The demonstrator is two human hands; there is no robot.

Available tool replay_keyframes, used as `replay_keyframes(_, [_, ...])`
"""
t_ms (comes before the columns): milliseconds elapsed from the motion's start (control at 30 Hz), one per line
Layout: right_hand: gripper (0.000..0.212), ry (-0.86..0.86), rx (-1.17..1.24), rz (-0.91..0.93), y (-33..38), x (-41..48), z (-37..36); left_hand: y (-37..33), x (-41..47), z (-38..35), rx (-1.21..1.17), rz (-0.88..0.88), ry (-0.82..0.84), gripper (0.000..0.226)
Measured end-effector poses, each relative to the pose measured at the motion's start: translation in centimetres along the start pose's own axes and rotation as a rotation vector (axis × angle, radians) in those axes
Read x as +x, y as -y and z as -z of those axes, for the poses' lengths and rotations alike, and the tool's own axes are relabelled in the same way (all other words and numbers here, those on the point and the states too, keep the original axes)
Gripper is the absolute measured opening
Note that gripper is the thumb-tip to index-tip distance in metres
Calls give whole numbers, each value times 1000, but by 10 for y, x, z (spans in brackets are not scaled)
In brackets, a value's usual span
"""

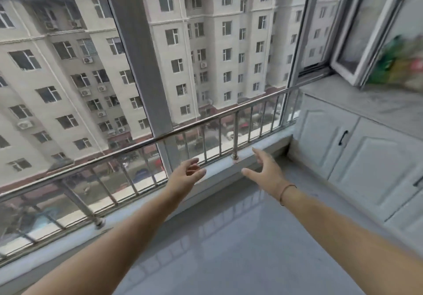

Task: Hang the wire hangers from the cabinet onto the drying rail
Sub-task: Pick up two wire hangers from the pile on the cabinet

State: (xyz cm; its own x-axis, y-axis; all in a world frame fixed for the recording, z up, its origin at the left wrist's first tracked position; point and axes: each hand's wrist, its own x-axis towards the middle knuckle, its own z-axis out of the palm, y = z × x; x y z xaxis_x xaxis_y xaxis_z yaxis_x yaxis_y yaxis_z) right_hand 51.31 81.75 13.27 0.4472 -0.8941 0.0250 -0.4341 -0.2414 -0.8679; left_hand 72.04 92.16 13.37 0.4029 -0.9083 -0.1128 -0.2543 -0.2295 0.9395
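- White cabinet [375, 162] sits to my right, doors closed, handle [343, 138] upright; no hangers in view (behind those doors, I'd guess).
- Empty, fingers spread: left hand [187, 173] and right hand [265, 171], both reaching forward.
- Nearer that handle is the right hand, so I'd lead with it; no drying rail visible.

Free room lies over the grey tiled floor [229, 249]. A steel guard railing [220, 132] closes the window side; a white panelled cabinet [370, 164] blocks the right, an open white-framed sash [357, 43] overhanging its grey counter [366, 104] at the far edge.
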Motion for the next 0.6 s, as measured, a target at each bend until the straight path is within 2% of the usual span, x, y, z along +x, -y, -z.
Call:
replay_keyframes(267, [68, -128, -25, -110, -81, 0, 119, -43, 51, -146, 64, -65, 156, 37])
replay_keyframes(433, [68, -231, -29, -174, -120, 1, 180, -70, 77, -220, 88, -80, 248, 48])
replay_keyframes(600, [69, -355, -10, -250, -157, 7, 233, -96, 113, -288, 88, -102, 336, 47])
